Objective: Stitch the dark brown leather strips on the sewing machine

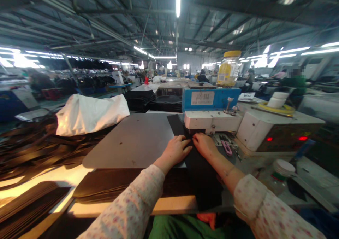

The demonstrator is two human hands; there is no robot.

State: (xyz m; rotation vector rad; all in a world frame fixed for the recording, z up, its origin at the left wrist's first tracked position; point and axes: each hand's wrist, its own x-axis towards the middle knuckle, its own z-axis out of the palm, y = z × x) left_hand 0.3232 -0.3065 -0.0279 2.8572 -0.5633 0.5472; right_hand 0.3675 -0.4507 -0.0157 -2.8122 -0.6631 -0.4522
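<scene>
Over the head feed, I see my left hand (177,150) and right hand (206,145) resting on the long, flat black strip (203,186), beside the blue-and-white metal machine (209,118) and overlapping the smooth grey plate (135,140), probably steadying it flat. The fingers look bent and narrow; whether they pinch, I cannot tell.

The black strip (203,180) looks matt, the grey plate (137,140) smooth metal.

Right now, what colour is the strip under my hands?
The strip is black, clearest in head view.
</scene>
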